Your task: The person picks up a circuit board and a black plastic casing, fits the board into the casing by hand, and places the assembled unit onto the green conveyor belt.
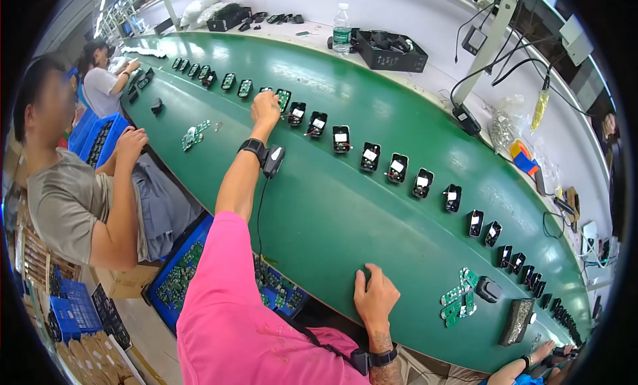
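My left hand reaches out to the row of small black device housings on the green work surface. Its fingers are bent together at a housing with a green circuit board; the fingertips are too small to show what they hold. Nearer me, housings with white labels and thin red wires, such as this one, continue the row rightward. My right hand rests at the near edge of the surface, holding nothing, thumb apart from loosely bent fingers. Further left, more housings show green boards inside.
Loose green circuit boards lie right, beside a black device and a dark block. A co-worker sits at left. A blue bin of boards stands below the edge. A bottle and black box stand behind.
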`<state>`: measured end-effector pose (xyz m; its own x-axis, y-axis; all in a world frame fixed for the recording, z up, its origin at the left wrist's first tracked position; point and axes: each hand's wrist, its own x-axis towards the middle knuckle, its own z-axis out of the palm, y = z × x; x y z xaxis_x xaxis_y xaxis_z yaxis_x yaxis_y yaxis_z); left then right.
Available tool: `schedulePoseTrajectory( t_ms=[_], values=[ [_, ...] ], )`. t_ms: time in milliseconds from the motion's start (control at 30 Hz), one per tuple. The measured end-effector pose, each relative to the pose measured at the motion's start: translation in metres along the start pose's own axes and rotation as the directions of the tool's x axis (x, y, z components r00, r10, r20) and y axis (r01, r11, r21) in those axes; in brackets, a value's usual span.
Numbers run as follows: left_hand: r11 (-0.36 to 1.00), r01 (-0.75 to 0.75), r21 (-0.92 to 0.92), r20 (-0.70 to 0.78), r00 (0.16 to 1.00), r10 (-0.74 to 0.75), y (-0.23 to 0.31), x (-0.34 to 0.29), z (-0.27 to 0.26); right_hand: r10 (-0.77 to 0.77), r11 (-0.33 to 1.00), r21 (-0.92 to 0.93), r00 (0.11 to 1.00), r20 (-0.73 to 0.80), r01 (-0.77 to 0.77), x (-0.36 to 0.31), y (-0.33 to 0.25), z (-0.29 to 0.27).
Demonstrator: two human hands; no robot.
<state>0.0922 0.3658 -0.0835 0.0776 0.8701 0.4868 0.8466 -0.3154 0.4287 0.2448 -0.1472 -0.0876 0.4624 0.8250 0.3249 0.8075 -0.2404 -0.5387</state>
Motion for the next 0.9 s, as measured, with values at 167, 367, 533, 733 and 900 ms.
schedulePoseTrajectory(
  t_ms=[167,367,533,733,900],
  values=[
    [0.982,0.138,0.126,0.078,0.986,-0.149,0.006,0.000,-0.008,0.068,0.998,-0.009,0.990,0.122,-0.067,0.004,-0.006,-0.008],
    [0.844,-0.501,-0.191,0.391,0.750,0.533,0.068,-0.027,-0.047,0.085,0.996,-0.005,0.994,0.064,-0.085,-0.001,0.002,-0.010],
    [0.751,-0.641,-0.155,0.528,0.589,0.612,0.065,-0.036,-0.034,0.062,0.990,0.122,0.998,0.024,-0.064,-0.002,0.001,-0.011],
    [0.807,-0.591,0.012,0.462,0.718,0.520,0.098,-0.054,-0.056,0.055,0.960,0.278,0.990,-0.129,-0.017,-0.019,0.030,-0.036],
    [0.732,-0.594,-0.334,0.476,0.564,0.675,0.149,-0.194,-0.134,0.367,0.904,-0.080,0.858,-0.359,-0.420,-0.063,0.108,-0.127]
  ],
)
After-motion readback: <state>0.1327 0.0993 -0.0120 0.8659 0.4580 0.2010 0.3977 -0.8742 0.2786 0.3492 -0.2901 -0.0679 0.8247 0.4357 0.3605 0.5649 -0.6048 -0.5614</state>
